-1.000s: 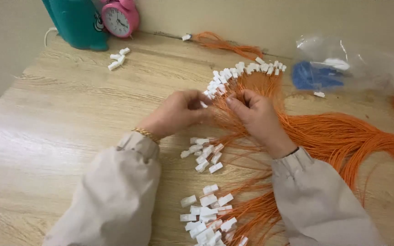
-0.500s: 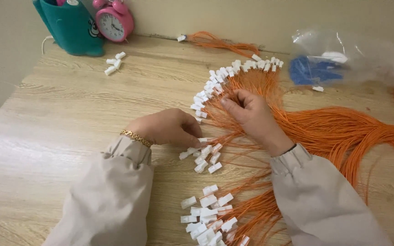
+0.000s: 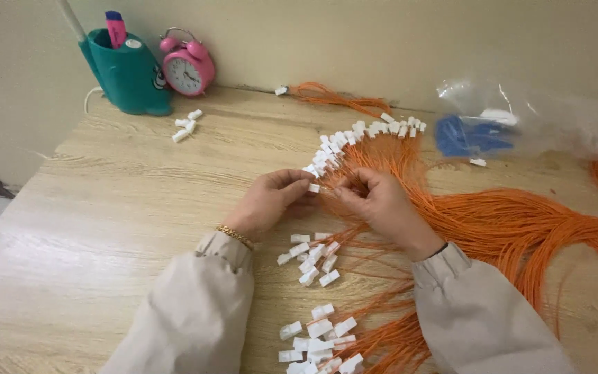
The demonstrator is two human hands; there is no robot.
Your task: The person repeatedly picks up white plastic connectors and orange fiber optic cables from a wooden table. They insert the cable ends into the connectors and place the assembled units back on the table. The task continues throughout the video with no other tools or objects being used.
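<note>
We had both hands meeting at the middle of the wooden table (image 3: pixel 105 228). Our left hand (image 3: pixel 269 203) pinched a small white connector (image 3: pixel 313 188) between thumb and fingertips, fingers closed on it. Our right hand (image 3: pixel 380 206) sat just beside it, fingers pressed together on an orange wire (image 3: pixel 346 190) from the big orange bundle (image 3: pixel 520 228) that fanned off to the right. Loose white connectors (image 3: pixel 311 257) lay just near of our hands. Fitted ones curved in a row (image 3: pixel 354 135) beyond our fingers. At the far left stood a teal holder (image 3: pixel 129 76) and a pink alarm clock (image 3: pixel 187 69); far right, a clear plastic bag (image 3: pixel 534 118).
</note>
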